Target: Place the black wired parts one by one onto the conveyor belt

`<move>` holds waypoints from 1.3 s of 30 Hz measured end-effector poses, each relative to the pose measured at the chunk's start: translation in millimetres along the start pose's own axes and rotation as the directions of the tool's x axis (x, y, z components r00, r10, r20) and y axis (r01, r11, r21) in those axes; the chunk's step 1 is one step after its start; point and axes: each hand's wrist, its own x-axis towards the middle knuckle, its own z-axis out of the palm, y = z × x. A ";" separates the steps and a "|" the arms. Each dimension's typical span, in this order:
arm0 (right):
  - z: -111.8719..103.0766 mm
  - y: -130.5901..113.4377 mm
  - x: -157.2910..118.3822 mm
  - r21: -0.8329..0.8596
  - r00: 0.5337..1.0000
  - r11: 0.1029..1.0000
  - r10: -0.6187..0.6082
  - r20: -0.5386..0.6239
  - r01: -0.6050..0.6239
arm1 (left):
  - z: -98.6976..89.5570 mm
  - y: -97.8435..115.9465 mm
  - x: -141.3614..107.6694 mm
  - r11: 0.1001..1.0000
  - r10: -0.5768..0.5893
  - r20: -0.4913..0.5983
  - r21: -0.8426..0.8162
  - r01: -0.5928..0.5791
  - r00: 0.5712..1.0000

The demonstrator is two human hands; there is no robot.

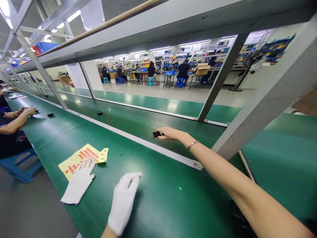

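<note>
My right hand [169, 133], bare with a bracelet at the wrist, reaches across the white rail over the sunken green belt. Its thumb and fingers pinch a small black part [156, 135] whose exact kind I cannot make out. Over the near green bench [158, 208], my left hand [125, 198] wears a white glove. Its fingers are drawn together, and nothing shows between the tips. An empty white glove [80, 181] lies to its left, partly covering a yellow sheet of red oval stickers [86, 152]. A smaller piece with green dots [103, 155] overlaps that sheet.
A white metal rail [148, 142] divides bench and belt. Slanted posts [262, 89] rise at right, under an overhead shelf [148, 29]. A black part with a red wire [99, 113] lies on the belt. A green sticker [180, 188] sits on the bench. A co-worker's hands [27, 112] work at left.
</note>
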 end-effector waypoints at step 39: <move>-54.9 -23.6 54.7 -0.418 0.978 0.892 0.208 0.037 -0.174 | 24.2 -31.4 135.3 0.887 0.008 0.136 -0.459 0.056 0.991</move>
